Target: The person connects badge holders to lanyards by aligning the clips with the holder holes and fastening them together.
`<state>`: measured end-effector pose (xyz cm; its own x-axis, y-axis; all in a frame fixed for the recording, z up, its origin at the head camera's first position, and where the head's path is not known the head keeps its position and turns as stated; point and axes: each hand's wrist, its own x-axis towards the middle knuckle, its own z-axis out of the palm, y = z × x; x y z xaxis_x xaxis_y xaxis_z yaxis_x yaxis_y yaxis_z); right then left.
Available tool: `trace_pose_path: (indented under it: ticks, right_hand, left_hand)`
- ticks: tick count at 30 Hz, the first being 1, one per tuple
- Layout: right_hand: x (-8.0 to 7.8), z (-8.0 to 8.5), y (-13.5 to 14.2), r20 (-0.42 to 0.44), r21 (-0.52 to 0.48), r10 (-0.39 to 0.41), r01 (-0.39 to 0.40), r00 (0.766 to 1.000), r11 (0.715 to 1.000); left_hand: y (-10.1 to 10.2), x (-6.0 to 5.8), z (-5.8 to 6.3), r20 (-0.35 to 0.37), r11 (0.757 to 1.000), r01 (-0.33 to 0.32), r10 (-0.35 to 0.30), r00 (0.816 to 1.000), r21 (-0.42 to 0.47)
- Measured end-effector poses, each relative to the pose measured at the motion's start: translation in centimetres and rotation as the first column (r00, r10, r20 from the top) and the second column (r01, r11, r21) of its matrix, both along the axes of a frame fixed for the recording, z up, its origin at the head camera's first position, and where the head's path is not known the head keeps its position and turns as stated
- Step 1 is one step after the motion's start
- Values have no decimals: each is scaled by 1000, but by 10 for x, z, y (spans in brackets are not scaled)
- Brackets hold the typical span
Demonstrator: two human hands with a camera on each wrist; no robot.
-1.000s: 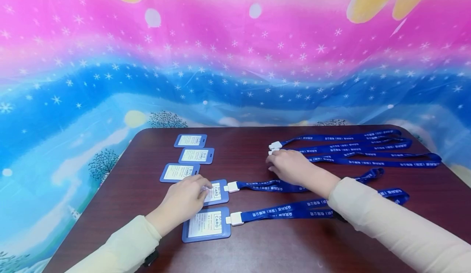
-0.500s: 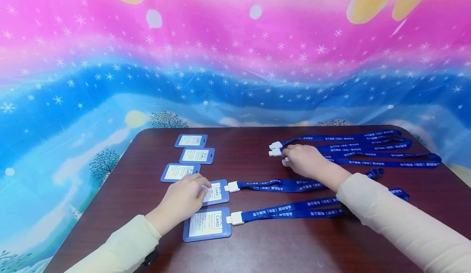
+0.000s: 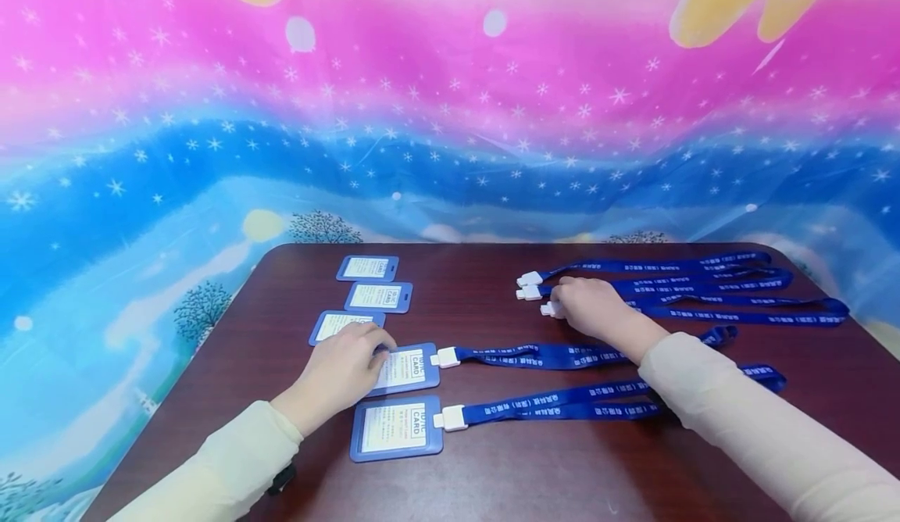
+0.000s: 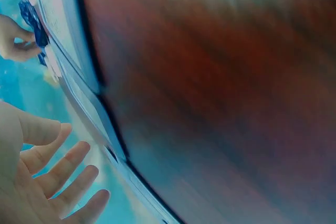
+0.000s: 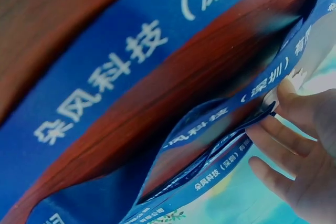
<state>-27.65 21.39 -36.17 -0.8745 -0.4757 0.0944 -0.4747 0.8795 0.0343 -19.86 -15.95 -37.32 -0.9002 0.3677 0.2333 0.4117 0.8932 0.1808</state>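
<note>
My right hand pinches the white clip of a blue lanyard lying on the table, third from the back. In the right wrist view, thumb and forefinger of the right hand meet at the strap's clip end, beside white-lettered blue straps. My left hand is over the left part of a blue card holder clipped to a lanyard. Spread, bent fingers of the left hand hold nothing in the left wrist view. Whether they touch the holder, I cannot tell.
Nearest me lies another card holder joined to a lanyard. Three loose card holders, the middle one among them, lie at the back left. Two more lanyard clips lie behind my right hand. A printed cloth hangs behind the dark table.
My right hand has shifted to the right, and the third lanyard's clip has come into sight at its fingertips. The left hand has drawn slightly left, showing more of the card holder.
</note>
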Motion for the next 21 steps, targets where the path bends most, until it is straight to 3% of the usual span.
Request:
trace_pose_path:
  ticks: [7,11,16,21]
  right_hand:
    - [1,1,-5,-60,9,6,-5,998,1000]
    - [1,1,-5,-63,21,-1,3,998,1000]
    - [-1,0,-6,-40,24,-18,19,999,1000]
    - [-2,-2,-7,-3,15,-37,37,999,999]
  left_hand:
    - [-17,-18,-1,-57,998,-7,4,998,-60]
    - [-24,-28,-1,-64,997,20,-25,998,-71]
    - [-31,-41,-5,-5,997,44,-45,999,-67]
    - [-38,-50,-9,78,995,-1,9,997,-104]
